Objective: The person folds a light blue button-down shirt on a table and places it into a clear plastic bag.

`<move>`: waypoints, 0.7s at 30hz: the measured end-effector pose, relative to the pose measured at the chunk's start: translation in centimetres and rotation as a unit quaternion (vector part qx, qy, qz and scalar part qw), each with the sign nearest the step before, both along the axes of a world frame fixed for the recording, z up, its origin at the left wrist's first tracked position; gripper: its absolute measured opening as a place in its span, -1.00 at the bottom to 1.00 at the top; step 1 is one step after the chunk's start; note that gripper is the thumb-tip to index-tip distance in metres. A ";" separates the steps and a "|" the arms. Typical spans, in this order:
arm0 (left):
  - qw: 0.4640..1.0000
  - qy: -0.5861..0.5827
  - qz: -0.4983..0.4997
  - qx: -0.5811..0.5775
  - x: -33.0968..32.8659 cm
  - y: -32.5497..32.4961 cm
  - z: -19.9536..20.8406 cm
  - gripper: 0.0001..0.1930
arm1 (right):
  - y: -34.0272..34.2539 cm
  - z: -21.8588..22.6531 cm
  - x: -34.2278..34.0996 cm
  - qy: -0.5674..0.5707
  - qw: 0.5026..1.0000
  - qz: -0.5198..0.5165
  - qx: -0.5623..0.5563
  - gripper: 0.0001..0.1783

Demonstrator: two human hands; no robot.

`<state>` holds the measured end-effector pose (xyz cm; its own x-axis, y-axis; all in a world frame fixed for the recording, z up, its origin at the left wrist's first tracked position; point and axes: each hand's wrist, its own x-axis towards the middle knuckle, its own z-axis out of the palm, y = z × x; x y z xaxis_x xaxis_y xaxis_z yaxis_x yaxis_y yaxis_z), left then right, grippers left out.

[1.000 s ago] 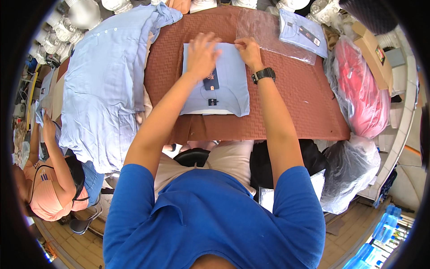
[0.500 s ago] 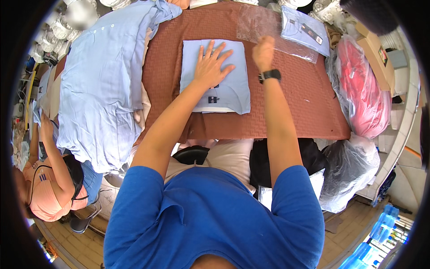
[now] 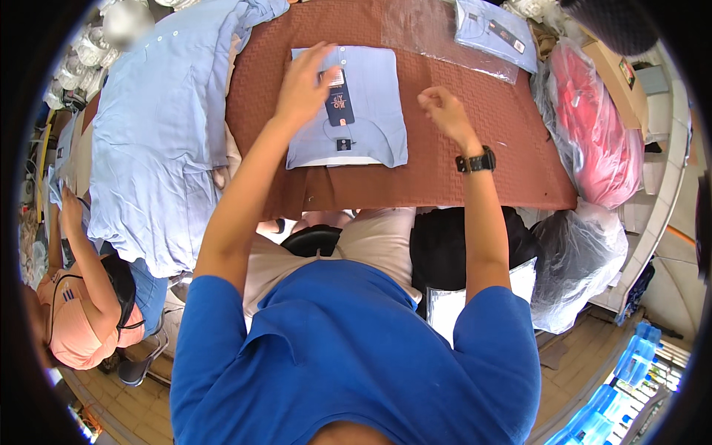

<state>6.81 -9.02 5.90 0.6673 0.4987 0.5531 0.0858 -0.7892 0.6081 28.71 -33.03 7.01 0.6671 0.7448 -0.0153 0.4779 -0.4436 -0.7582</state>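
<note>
A folded light blue shirt (image 3: 378, 111) lies flat on the brown cloth-covered table in front of me, its collar end toward me. A dark hang tag (image 3: 340, 104) rests on it, and a small dark label (image 3: 344, 144) shows inside the collar. Over the shirt's left side hovers my left hand (image 3: 302, 85), open, its thumb apart from the fingers and close to the tag. To the right of the shirt, my right hand (image 3: 446, 117) is above the cloth with loosely bent fingers; nothing shows in it. A black watch (image 3: 475, 160) is on that wrist.
Light blue shirts (image 3: 156, 141) are piled at the left. A clear plastic bag (image 3: 426, 33) lies by another folded shirt (image 3: 495, 35) at the far right. Bagged red goods (image 3: 593, 126) and a cardboard box (image 3: 617, 85) flank the table. At left, another person (image 3: 85, 311) handles blue cloth.
My left hand has lifted off the shirt and shifted left, uncovering the hang tag. My right hand has come nearer to me, and its fist has loosened. The view has shifted slightly.
</note>
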 end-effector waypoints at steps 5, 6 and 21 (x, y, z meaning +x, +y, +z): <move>0.951 0.176 0.090 -0.237 -12.1 -1.2 -1.3 -0.69 | -2.0 -0.3 -5.3 0.191 0.981 0.018 -0.033 -0.65; 0.930 0.181 0.061 -0.313 -13.4 -2.2 -1.5 -0.70 | -2.5 -0.6 -5.8 0.201 0.979 0.016 -0.037 -0.64; 0.992 0.052 -0.004 -0.113 -14.8 -8.9 1.4 -0.73 | -4.5 -0.2 -10.8 -0.108 0.983 0.100 0.107 -0.61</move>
<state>-8.02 -17.94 7.30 0.7193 0.5972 0.3549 0.1522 -0.6339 0.7583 17.87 -37.50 6.86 0.4770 0.8326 0.2816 0.7001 -0.1662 -0.6944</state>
